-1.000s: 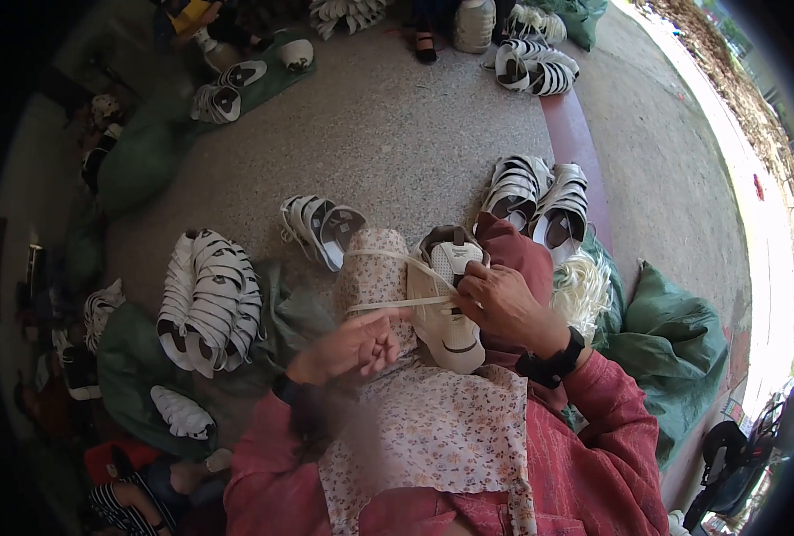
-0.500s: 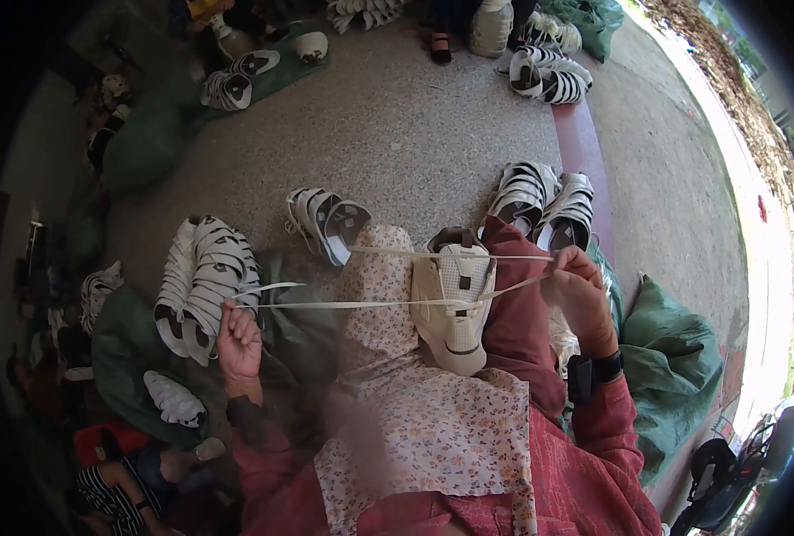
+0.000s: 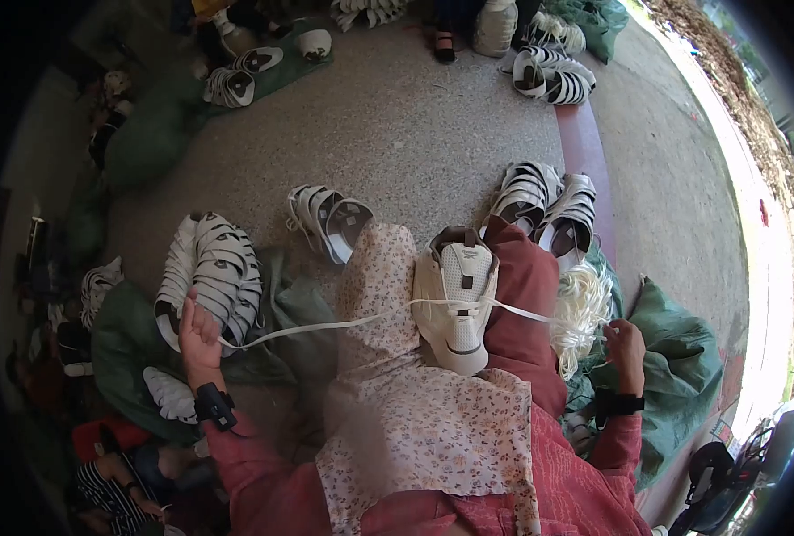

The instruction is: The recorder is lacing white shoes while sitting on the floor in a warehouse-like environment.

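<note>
A cream shoe upper (image 3: 442, 327) lies on my lap between my knees, its rounded end towards me. A flat white shoelace (image 3: 298, 330) passes across it through the lacing area and stretches out to both sides. Out to the left, my left hand (image 3: 202, 344) is closed on one end of the lace, beside a stack of nested white shoe uppers (image 3: 222, 272). My right hand (image 3: 626, 350) pinches the other end at the right, near a loose bundle of white laces (image 3: 583, 308). A floral apron (image 3: 432, 429) covers my lap.
More nested uppers stand beyond my knees, at the centre (image 3: 325, 219) and right (image 3: 568, 214). Green sacks (image 3: 674, 357) flank me on both sides. Farther off are more uppers (image 3: 553, 76) and other people's feet (image 3: 445, 46). A person in stripes (image 3: 120, 473) sits at lower left.
Both hands have moved outward and the right one lower, drawing the lace from a double loop into one line across the shoe. The lace bundle at right has come into view.
</note>
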A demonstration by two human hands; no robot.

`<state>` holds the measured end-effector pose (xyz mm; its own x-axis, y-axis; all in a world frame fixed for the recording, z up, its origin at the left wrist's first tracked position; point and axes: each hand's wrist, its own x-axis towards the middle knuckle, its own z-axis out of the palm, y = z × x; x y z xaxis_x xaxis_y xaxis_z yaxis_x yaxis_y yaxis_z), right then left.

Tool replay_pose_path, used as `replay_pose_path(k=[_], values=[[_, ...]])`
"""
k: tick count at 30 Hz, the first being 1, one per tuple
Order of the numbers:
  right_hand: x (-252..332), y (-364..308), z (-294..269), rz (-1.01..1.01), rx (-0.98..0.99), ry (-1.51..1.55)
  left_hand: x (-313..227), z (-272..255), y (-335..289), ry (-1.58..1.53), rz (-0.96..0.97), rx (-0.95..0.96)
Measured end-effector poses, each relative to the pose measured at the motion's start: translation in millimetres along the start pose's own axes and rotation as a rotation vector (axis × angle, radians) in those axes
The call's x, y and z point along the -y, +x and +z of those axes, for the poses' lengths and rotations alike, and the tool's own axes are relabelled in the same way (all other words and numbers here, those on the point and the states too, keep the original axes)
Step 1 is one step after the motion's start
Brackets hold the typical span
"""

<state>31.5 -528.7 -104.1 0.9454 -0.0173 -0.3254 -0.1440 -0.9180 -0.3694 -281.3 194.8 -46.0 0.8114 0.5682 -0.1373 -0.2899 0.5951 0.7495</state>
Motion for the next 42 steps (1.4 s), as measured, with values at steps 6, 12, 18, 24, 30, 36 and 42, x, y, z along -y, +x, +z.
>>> replay_pose_path(k=[6,12,18,24,30,36,42], values=[[172.0,-28.0,19.4,-0.64,0.126,0.285,102.7,151.2,39.7,0.935,-0.157,0.203],[263.3,-65.8,42.3,-0.884,0.318,0.283,183.9,213.7,36.2,1.326,0.078,0.649],[265.1,-67.7,66.4,-0.877,0.313,0.177,186.1,238.0,22.8,1.515,0.084,0.746],[265.6,-70.1,65.8,-0.749,0.378,0.301,209.6,218.2,22.6,1.463,0.299,0.899],[265.8,-71.1,57.2,-0.76,0.506,0.415,209.8,223.2,25.3,1.436,0.218,0.943],[269.1,-69.2,54.2,-0.825,0.511,0.308,225.8,227.0,14.8,1.531,0.347,0.8],[267.5,-69.6,56.7,-0.853,0.51,0.321,215.2,233.4,25.8,1.361,-0.206,0.742]])
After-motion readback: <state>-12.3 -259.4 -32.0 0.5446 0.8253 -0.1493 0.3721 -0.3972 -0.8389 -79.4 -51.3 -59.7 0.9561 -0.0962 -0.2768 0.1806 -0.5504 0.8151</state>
